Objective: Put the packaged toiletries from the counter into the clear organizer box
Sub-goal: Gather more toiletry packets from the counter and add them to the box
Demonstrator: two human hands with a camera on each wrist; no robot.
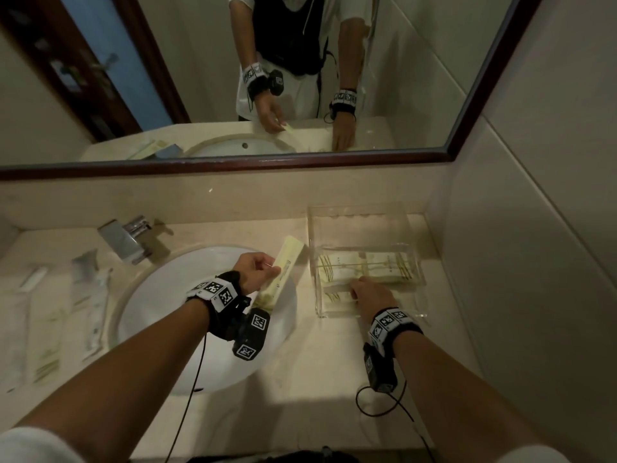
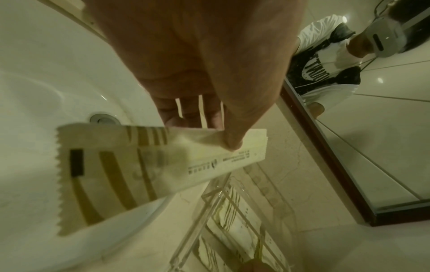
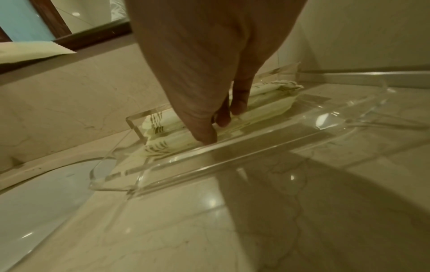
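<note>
My left hand (image 1: 258,272) pinches a long cream packet (image 1: 287,262) with olive stripes, thumb on top, and holds it tilted above the sink's right rim, just left of the clear organizer box (image 1: 312,262). The left wrist view shows the packet (image 2: 139,165) under my thumb (image 2: 232,141), with the box (image 2: 209,204) below it. Several matching packets (image 1: 384,266) lie flat inside the box. My right hand (image 1: 367,292) reaches into the box over its near wall (image 3: 186,160), its straight fingertips (image 3: 207,138) pressing on those packets (image 3: 267,99).
A chrome faucet (image 1: 127,238) stands behind the white sink (image 1: 160,315). More packaged toiletries (image 1: 90,302) lie on the counter left of the sink. A framed mirror (image 1: 233,163) runs along the back, and a tiled wall (image 1: 534,262) closes in beside the box.
</note>
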